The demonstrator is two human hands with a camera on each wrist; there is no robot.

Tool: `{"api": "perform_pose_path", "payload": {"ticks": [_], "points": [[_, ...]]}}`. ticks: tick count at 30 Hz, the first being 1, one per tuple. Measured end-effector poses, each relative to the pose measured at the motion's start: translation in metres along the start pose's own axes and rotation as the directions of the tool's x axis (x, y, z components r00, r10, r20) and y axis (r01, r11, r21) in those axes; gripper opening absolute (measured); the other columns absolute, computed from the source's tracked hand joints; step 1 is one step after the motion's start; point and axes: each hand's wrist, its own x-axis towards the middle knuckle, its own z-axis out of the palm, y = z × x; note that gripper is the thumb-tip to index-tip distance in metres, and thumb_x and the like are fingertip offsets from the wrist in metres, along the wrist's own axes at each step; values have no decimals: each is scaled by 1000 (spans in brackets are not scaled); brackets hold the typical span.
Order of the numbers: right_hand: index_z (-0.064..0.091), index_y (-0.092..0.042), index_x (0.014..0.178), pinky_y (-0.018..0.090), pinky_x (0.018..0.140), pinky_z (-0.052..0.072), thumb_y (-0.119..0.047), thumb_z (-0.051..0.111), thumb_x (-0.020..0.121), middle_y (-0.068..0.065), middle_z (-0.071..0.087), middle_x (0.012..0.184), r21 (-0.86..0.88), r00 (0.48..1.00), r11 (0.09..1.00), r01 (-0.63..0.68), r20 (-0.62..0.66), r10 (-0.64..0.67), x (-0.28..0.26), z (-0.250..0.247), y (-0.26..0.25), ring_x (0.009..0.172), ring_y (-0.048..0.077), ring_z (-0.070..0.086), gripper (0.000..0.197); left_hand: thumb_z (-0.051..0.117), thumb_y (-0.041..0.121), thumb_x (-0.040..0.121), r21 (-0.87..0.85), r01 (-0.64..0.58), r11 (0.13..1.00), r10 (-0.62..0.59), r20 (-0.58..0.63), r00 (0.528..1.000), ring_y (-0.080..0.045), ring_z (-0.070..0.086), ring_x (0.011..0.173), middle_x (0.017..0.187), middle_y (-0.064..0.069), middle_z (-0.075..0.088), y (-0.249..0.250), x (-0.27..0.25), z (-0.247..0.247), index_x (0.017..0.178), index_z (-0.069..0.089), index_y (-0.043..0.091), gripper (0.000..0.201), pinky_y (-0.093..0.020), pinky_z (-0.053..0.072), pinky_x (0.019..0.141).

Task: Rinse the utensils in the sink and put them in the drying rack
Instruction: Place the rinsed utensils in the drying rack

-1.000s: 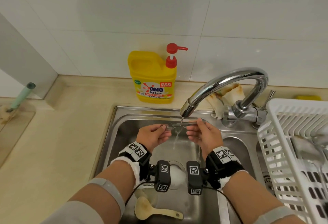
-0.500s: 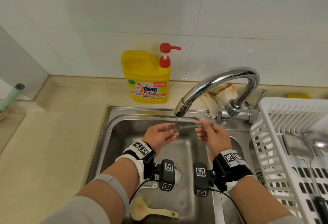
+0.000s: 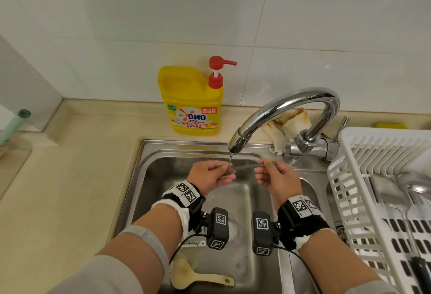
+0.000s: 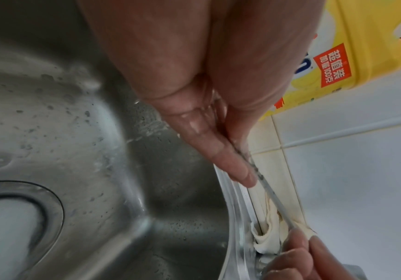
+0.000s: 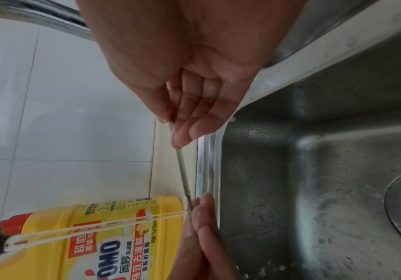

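A slim metal spoon (image 3: pixel 247 166) lies level over the steel sink (image 3: pixel 163 172), just under the faucet spout (image 3: pixel 238 142). My left hand (image 3: pixel 229 169) pinches its bowl end, where a thin stream of water lands. My right hand (image 3: pixel 263 165) pinches the handle's far end. In the left wrist view the handle (image 4: pixel 273 199) runs from my left fingers (image 4: pixel 218 147) toward the right hand (image 4: pixel 290 259). Seen from the right wrist, the handle (image 5: pixel 182 170) leaves my right fingertips (image 5: pixel 182 132) and reaches the left hand (image 5: pixel 202 217).
A white drying rack (image 3: pixel 373 154) stands at the right, with metal utensils (image 3: pixel 410 191) lying inside. A beige rice paddle (image 3: pixel 198 277) lies on the sink floor near me. A yellow detergent bottle (image 3: pixel 193 100) and a stained rag (image 3: pixel 289 123) sit behind the sink.
My hands have drawn apart along the spoon, so more of the handle shows between them. The water has thinned from a splashing flow to a fine stream.
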Motion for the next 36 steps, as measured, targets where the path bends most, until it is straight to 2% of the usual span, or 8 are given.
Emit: {"api": "perform_pose_path", "payload": {"ticks": [6,8,11,16,23,26,31,36], "points": [[67,-8,92,26,56,56,-8,60,97,13,73,72,-56,999,998,-31,39,33,-4,10,5,57,18,66,9,58,-7,94,-61,-21,998,16,-81,997,-27,76,84,97,-19,73,4,-8,-13,111,66,-6,18,-26,61,73],[67,-10,87,27,61,56,-8,62,96,10,74,74,-243,998,970,10,69,7,-3,9,7,64,20,68,10,62,-6,93,-44,-27,999,21,-128,992,-28,76,82,96,-20,74,7,-10,-21,107,66,-5,15,-25,62,71],[72,-30,75,23,71,47,-22,70,88,-9,70,74,-751,981,639,166,193,-28,-1,8,9,76,11,65,14,66,-2,91,78,-33,996,46,-175,984,-24,76,75,95,-22,74,10,-15,-32,102,70,-1,12,-25,62,67],[75,-41,83,23,81,44,-42,68,85,-19,71,88,-846,904,349,404,427,-10,-18,27,1,89,2,61,7,69,3,90,351,-95,931,155,-147,977,-19,75,72,88,-14,76,13,-28,-36,99,74,7,11,-24,60,66],[77,-28,104,25,86,50,-35,65,92,-12,74,93,-762,835,402,507,550,-11,-55,24,-17,88,6,66,18,64,-2,90,448,-251,858,241,81,967,-17,71,78,85,-5,74,31,-66,-18,97,77,13,21,-30,60,79],[77,-24,96,27,78,51,-28,66,93,-11,72,77,-692,801,480,540,598,-39,-73,12,-25,72,6,64,12,62,-4,91,426,-297,854,251,163,954,-19,70,80,93,-13,74,36,-82,-8,100,75,9,20,-35,60,83],[72,-15,90,22,65,50,-24,72,90,6,71,74,-684,841,571,453,540,-20,-102,-16,-47,60,9,66,9,63,7,94,446,-351,823,281,219,935,-17,74,88,106,-1,73,40,-99,23,113,70,18,23,-32,60,81],[71,-11,90,24,63,49,-20,72,90,9,71,74,-696,909,607,383,400,-115,-127,-69,-81,61,12,66,8,56,12,96,736,-467,489,345,329,879,-8,64,99,106,9,69,26,-100,65,105,71,25,22,-24,47,92]]}}
